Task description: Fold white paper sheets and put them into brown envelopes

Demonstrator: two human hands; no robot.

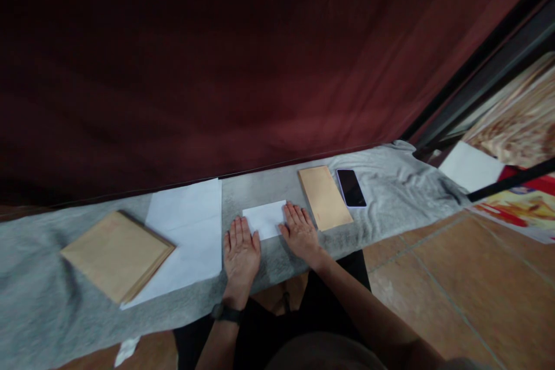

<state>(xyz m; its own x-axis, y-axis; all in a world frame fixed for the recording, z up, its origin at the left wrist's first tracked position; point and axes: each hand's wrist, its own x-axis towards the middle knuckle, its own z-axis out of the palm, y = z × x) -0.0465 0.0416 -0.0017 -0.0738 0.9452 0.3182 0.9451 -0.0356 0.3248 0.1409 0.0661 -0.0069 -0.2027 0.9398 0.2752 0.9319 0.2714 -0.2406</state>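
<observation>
A small folded sheet of white paper (265,221) lies flat on the grey cloth in front of me. My left hand (241,248) rests on its left edge, fingers stretched out and palm down. On the right edge lies my right hand (300,231), also flat with its fingers extended. Just beyond the right hand is a brown envelope (326,198). To the left of my left hand is a larger stack of white paper sheets (191,231), partly covered by a stack of brown envelopes (115,254).
A phone (351,188) with a purple edge lies right of the single envelope. Grey cloth (403,196) covers the narrow table. A dark red curtain (260,81) hangs along its far side. A white scrap (127,351) is on the floor at lower left.
</observation>
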